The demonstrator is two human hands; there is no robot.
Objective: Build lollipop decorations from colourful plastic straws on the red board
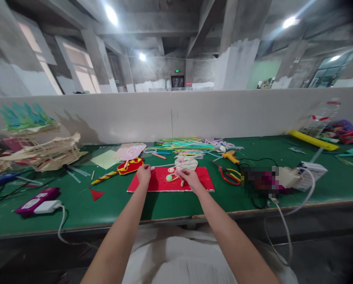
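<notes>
A red rectangular board (pixel 204 179) lies in front of me with small coloured pieces on it, among them a light green round one (pixel 169 178) and a cream one (pixel 171 170). My left hand (pixel 144 174) is over the board's left side, fingertips pinched at the end of a thin pale pink strip (pixel 161 166). Over the right half, my right hand (pixel 189 178) pinches a small pink piece (pixel 177 172). Just behind it is a striped pastel disc (pixel 191 163). Details between the fingertips are too small to tell.
Coloured strips (pixel 182 144) lie at the back. Red-handled pliers (pixel 231 176) and an orange glue gun (pixel 231 156) are on the right, near a white plug with cables (pixel 291 177). Leftward are a red-and-yellow ornament (pixel 130 166), a purple power strip (pixel 40 200) and wooden stick models (pixel 52 152).
</notes>
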